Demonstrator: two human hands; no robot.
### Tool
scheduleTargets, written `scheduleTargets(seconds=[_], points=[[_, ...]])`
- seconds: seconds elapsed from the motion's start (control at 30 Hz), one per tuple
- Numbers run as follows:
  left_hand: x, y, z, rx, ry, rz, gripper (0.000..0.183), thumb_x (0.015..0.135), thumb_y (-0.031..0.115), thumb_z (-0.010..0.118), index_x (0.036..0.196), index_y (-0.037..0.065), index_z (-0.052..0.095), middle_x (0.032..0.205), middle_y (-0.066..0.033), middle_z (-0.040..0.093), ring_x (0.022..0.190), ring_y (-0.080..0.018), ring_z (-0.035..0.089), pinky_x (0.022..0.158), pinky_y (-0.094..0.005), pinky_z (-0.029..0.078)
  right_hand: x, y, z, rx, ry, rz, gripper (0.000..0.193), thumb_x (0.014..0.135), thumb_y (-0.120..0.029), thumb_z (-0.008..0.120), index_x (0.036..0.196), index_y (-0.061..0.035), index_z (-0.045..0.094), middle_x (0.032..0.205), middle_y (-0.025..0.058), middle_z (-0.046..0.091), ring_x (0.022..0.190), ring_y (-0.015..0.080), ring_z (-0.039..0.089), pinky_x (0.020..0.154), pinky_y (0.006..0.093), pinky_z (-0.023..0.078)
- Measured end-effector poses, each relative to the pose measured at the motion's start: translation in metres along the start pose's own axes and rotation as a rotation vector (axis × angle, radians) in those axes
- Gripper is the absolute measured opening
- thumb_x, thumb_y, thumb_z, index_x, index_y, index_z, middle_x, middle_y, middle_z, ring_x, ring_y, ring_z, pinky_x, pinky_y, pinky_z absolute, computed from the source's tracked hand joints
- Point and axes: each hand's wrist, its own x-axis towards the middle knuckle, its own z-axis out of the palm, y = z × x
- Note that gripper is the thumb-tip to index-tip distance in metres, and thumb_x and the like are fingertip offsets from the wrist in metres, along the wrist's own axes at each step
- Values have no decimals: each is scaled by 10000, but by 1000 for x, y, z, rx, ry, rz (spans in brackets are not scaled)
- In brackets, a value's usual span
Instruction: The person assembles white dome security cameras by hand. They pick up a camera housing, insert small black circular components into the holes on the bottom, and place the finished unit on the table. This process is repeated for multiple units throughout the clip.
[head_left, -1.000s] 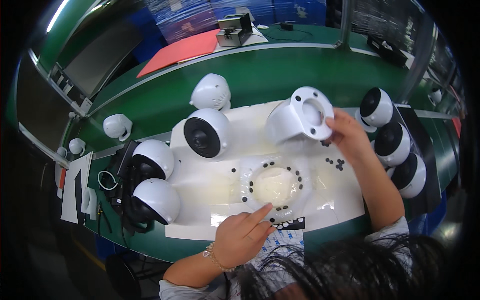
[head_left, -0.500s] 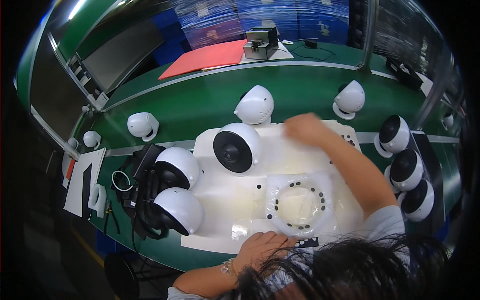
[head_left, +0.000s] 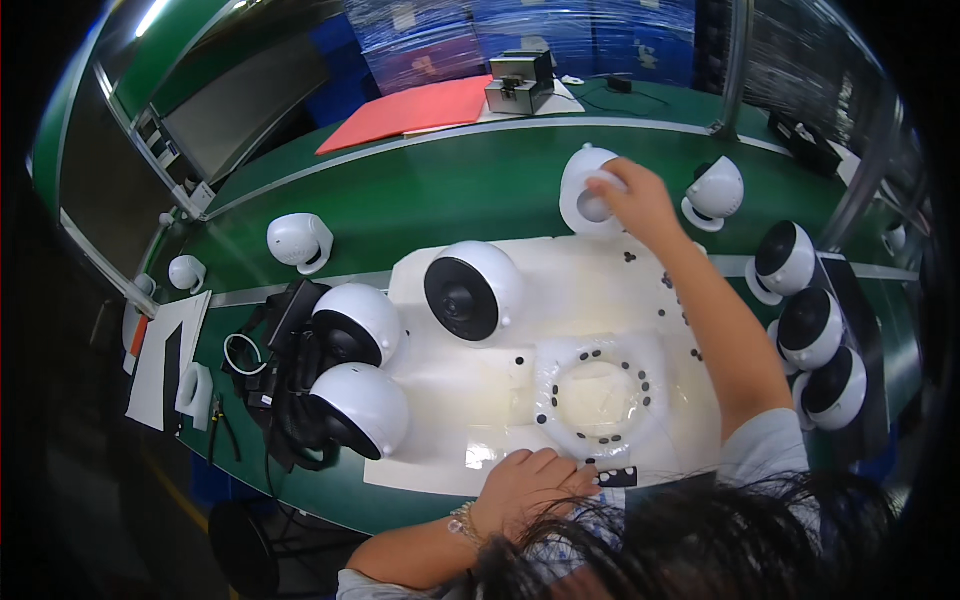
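Observation:
My right hand (head_left: 636, 200) grips a white ball-shaped camera (head_left: 582, 168) beyond the mat's far edge. It is tilted, with a pale round part facing me; its black front is hidden. My left hand (head_left: 530, 490) lies on the near edge of the white mat (head_left: 455, 405), fingers curled together. Its fingertips meet a short black strip with white dots (head_left: 618, 478); anything under the fingers is hidden. To the right of that hand lies a clear plastic ring (head_left: 648, 425) bearing several small black pads. Another camera, a black-fronted one (head_left: 490, 280), rests on the mat's far part.
Two cameras (head_left: 365, 405) lie by black cables (head_left: 290, 415) on the left. Several more line the right side (head_left: 835, 390). A green strip (head_left: 420, 200) across the back carries white cameras (head_left: 300, 242). Pliers (head_left: 222, 430) and a tape roll (head_left: 195, 392) lie far left.
My right hand has closed on the camera behind the mat, which has shifted right and turned. Other cameras on the green strip have also slid right. My left hand stays nearly still.

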Motion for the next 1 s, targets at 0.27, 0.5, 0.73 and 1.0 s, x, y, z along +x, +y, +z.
scheduleTargets(seconds=[0.27, 0.5, 0.73, 1.0], points=[[5, 5, -2, 38, 209, 5, 255, 674, 240, 697, 876, 130, 587, 673, 37, 498, 610, -132, 508, 502, -266, 389, -150, -52, -79, 966, -311, 547, 260, 898, -212, 459, 1088, -38, 427, 764, 76, 597, 666, 133, 599, 558, 244, 496], [8, 7, -5, 27, 245, 46, 264, 644, 202, 727, 855, 99, 605, 650, 32, 522, 552, -130, 498, 466, -260, 372, -195, -52, -86, 558, -306, 375, 268, 869, -220, 528, 1054, -50, 436, 870, 98, 589, 774, 169, 603, 617, 285, 490], [9, 16, -9, 40, 298, 69, 259, 624, 166, 744, 840, 98, 618, 628, 26, 527, 523, -128, 486, 444, -257, 344, -230, -69, -87, 231, -567, -193, 232, 763, -183, 663, 935, -67, 560, 839, 92, 604, 755, 246, 596, 638, 353, 466], [7, 14, -5, -1, 310, 86, 214, 634, 131, 733, 799, 85, 605, 603, 22, 506, 498, -138, 466, 427, -268, 320, -228, -56, -80, 174, -385, -591, 98, 736, -127, 666, 815, -87, 623, 950, 40, 612, 864, 229, 589, 717, 323, 451]])
